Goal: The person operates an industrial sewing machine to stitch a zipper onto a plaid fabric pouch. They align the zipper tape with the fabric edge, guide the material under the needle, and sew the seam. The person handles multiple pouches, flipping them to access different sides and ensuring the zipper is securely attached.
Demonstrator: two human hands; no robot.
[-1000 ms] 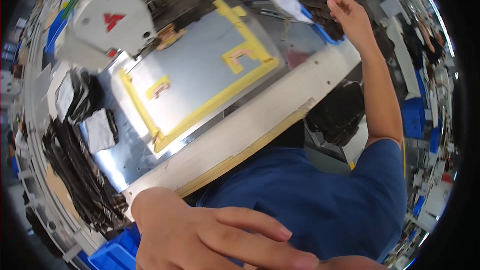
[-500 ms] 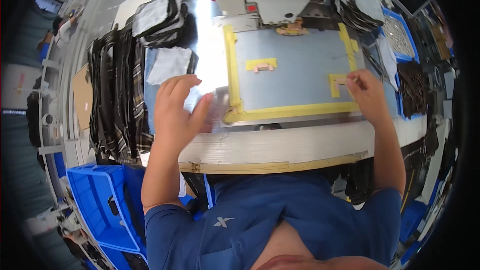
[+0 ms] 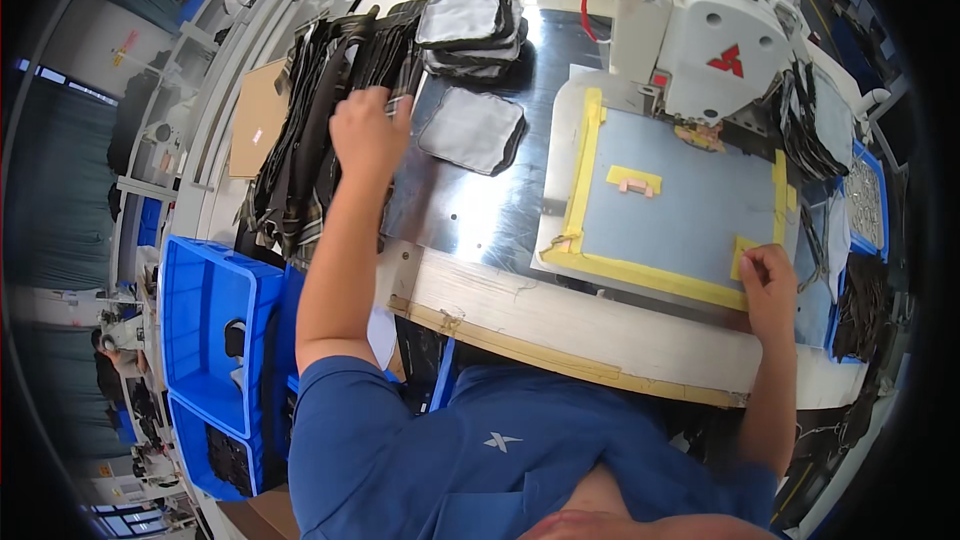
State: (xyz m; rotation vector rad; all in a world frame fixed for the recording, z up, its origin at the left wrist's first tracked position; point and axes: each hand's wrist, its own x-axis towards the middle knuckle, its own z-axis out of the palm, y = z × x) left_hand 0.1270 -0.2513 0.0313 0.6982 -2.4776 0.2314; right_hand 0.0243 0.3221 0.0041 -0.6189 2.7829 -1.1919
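Observation:
My left hand (image 3: 366, 130) reaches out over a pile of dark fabric pieces (image 3: 310, 100) at the left of the metal table, fingers curled on the top piece. My right hand (image 3: 768, 275) rests with fingers bent on the near right corner of a grey-blue template plate (image 3: 680, 205) edged with yellow tape (image 3: 582, 175). Whether it pinches anything there I cannot tell. A white sewing machine head (image 3: 700, 35) stands over the plate's far side. One grey padded panel (image 3: 472, 130) lies flat between my hands, and a stack of such panels (image 3: 468, 25) sits beyond it.
Blue plastic bins (image 3: 205, 340) stand at the lower left below the table. More dark pieces (image 3: 862, 305) and a blue tray (image 3: 862, 205) lie at the right. The table's pale front edge (image 3: 580, 325) runs across before my blue shirt. Other people work far left.
My view has swung left. My left hand moved from the table's near edge out to the dark fabric pile. My right hand stays at the plate's corner.

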